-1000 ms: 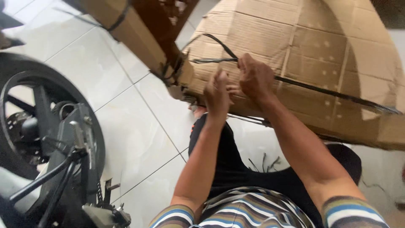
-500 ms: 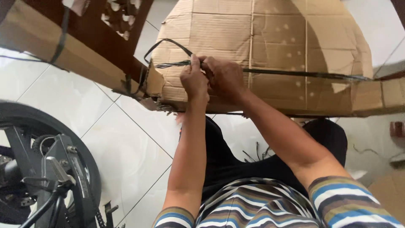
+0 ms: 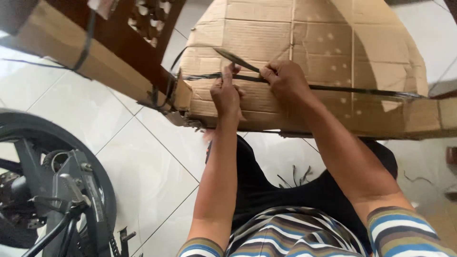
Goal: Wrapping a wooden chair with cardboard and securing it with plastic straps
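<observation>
Pinching black strap [image 3: 247,77] against cardboard [image 3: 323,52] — both hands [image 3: 257,85], fingertips hidden.

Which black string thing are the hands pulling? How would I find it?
Find the big brown cardboard package at the top. A flat black strap runs across it, pinched by the left hand and right hand. Unlike the plain cardboard, it is thin, dark and shiny.
</observation>
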